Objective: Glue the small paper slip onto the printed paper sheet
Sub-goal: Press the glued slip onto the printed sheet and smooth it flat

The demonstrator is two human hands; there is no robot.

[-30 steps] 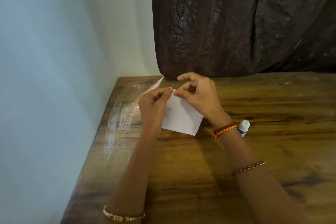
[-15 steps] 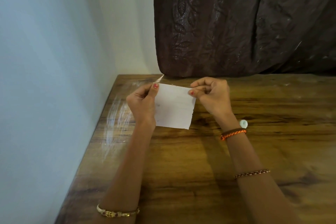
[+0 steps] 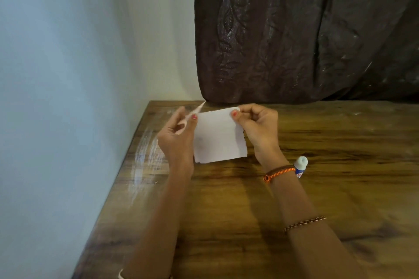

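A white paper sheet (image 3: 220, 140) is held upright above the table, its blank-looking side with faint marks facing me. My left hand (image 3: 176, 140) pinches the sheet's left edge near the top. The same hand holds a thin pale slip (image 3: 200, 106) that sticks up and to the right past my thumb. My right hand (image 3: 259, 129) pinches the sheet's top right corner between thumb and fingers. A small glue bottle (image 3: 301, 165) with a white cap and blue label stands on the table just behind my right wrist.
The wooden table (image 3: 340, 188) meets a pale wall (image 3: 56, 97) along its left edge. A dark curtain (image 3: 294, 29) hangs at the back down to the tabletop. Glossy smears mark the table near the left edge.
My hands have moved apart from the middle of the sheet's top edge to its two sides. The sheet now hangs flatter and squarer between them.
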